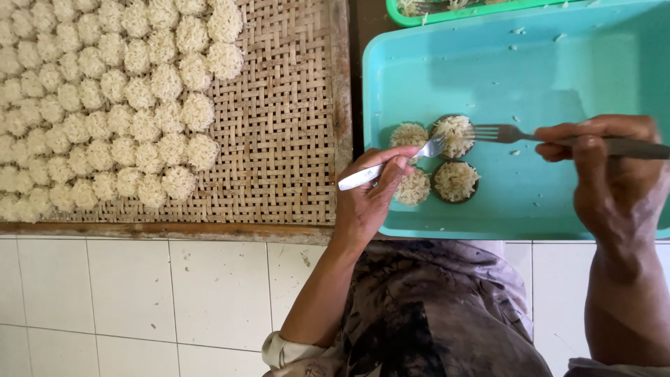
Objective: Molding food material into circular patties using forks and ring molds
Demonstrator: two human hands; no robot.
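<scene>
Just pale noodle nests [453,180], forks [506,133] touching.

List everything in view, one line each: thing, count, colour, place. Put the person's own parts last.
woven mat: one, tan, wood-framed, left, on the floor.
noodle nests: dozens, off-white, in rows on the mat's left part.
turquoise tray: one, right of the mat.
round moulds: four, dark-rimmed, filled with off-white noodles, clustered in the tray.
green tray: one, only an edge at top.
forks: two, metal, tines over the moulds.
tiled floor: white, bottom.
patterned garment: one, grey-brown, bottom centre.
left hand: fingers hold the white-handled fork.
right hand: fingers hold the other fork.
</scene>
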